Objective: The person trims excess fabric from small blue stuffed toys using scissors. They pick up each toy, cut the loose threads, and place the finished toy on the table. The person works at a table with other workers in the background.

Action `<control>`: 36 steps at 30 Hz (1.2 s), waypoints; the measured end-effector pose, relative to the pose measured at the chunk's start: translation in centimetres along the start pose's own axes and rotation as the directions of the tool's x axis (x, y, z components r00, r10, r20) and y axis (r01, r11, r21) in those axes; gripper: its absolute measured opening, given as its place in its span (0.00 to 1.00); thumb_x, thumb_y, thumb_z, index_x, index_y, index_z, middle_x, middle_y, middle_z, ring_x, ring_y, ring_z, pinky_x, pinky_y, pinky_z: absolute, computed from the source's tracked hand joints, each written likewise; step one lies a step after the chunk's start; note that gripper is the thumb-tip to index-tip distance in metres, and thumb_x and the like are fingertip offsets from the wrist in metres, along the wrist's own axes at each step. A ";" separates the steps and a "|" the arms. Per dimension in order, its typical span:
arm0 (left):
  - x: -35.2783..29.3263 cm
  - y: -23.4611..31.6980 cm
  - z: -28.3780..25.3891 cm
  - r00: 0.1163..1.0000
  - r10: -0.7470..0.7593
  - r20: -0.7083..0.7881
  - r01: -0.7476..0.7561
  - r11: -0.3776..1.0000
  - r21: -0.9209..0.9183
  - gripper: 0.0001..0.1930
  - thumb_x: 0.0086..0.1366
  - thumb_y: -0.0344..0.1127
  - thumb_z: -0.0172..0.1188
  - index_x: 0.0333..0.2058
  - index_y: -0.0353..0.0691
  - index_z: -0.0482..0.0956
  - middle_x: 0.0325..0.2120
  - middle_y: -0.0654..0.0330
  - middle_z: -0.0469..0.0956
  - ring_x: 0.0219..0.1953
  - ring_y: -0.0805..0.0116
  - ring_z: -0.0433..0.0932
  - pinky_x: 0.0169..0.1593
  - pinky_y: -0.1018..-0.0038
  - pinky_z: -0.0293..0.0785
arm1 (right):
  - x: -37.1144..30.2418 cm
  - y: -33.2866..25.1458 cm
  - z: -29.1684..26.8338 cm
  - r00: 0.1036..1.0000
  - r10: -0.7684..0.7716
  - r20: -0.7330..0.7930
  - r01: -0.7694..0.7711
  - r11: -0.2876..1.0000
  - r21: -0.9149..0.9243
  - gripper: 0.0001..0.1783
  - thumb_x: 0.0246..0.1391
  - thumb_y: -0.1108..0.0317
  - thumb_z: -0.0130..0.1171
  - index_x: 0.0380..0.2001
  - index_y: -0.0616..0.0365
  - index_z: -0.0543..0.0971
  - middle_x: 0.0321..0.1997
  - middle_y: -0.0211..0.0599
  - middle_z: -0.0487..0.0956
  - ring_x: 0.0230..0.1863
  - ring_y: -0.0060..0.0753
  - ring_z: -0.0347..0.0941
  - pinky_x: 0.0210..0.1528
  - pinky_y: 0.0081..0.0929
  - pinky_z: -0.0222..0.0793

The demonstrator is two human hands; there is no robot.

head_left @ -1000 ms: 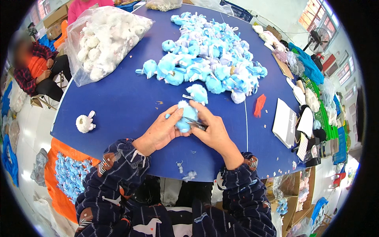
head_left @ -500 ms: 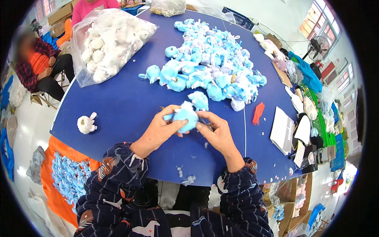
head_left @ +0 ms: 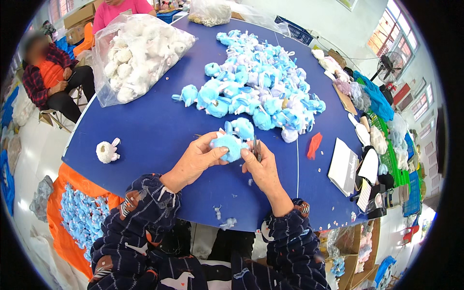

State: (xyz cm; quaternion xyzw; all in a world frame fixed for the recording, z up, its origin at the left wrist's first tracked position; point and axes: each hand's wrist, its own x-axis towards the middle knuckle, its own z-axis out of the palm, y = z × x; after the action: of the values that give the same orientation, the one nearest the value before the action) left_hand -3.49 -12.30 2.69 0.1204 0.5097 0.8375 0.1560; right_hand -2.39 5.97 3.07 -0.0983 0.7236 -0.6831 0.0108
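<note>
1. Here's the blue plush toy (head_left: 228, 145), a round fluffy ball, held just above the blue desk (head_left: 145, 130) a little in from its near edge, roughly midway along it.
2. The left hand (head_left: 198, 157) cups the toy from the left, its grip closed around the fluff with the thumb pressing on the lower front.
3. The right hand (head_left: 261, 162) meets it from the right, grip closed on small metal scissors (head_left: 256, 147), blades pointing up right beside the toy.
4. Both forearms come up from the near edge in dark blue striped sleeves (head_left: 145, 212).
5. Just beyond the hands, a second blue plush (head_left: 243, 127) lies on the desk, almost touching the held one.
6. Further toward the far side, a big pile of blue and white plush toys (head_left: 261, 82) spreads across the middle of the desk.
7. At the far left corner sits a clear plastic bag of white plush (head_left: 137, 53), bulging full.
8. Near the left edge, one white plush piece (head_left: 107, 151) lies alone, well apart from the hands.
9. To the right of the hands, a small red scrap (head_left: 314, 145) lies on the desk, and a white booklet (head_left: 342, 166) sits at the right edge.
10. Tufts of stuffing (head_left: 227, 223) dot the near edge.
11. Below the left edge, an orange bag of blue plush (head_left: 79, 217) rests on the floor.
12. A seated person in a red plaid shirt (head_left: 48, 79) is off the far left corner.
</note>
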 end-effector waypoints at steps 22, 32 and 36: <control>0.1 -0.5 -0.3 0.986 -0.146 0.080 0.151 0.987 -0.054 0.17 0.68 0.39 0.41 0.51 0.35 0.61 0.42 0.53 0.72 0.39 0.59 0.77 0.42 0.71 0.77 | 0.0 0.6 0.8 0.992 0.127 -0.002 -0.124 0.968 0.217 0.16 0.55 0.56 0.54 0.33 0.61 0.71 0.17 0.24 0.67 0.17 0.14 0.62 0.20 0.15 0.61; 0.4 -0.4 -0.2 0.984 -0.141 0.108 0.160 0.969 -0.189 0.19 0.69 0.43 0.38 0.52 0.37 0.61 0.45 0.55 0.70 0.44 0.66 0.74 0.48 0.70 0.74 | 0.1 0.0 0.3 0.993 0.111 -0.045 -0.105 0.987 0.121 0.17 0.55 0.57 0.53 0.37 0.62 0.73 0.21 0.26 0.69 0.18 0.14 0.62 0.22 0.16 0.63; 0.5 -0.6 0.2 0.987 -0.137 0.079 0.150 0.969 -0.198 0.19 0.69 0.44 0.38 0.51 0.38 0.62 0.44 0.57 0.70 0.44 0.69 0.73 0.48 0.72 0.73 | -0.1 -0.2 0.5 0.996 -0.032 -0.089 0.020 0.991 -0.134 0.18 0.53 0.61 0.56 0.41 0.64 0.73 0.28 0.30 0.73 0.25 0.19 0.69 0.28 0.17 0.65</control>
State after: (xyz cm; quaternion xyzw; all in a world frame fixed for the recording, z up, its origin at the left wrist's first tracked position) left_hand -3.80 -11.71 2.26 0.0937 0.4237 0.8673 0.2439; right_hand -2.19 5.50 3.25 -0.0772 0.7659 -0.6372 -0.0377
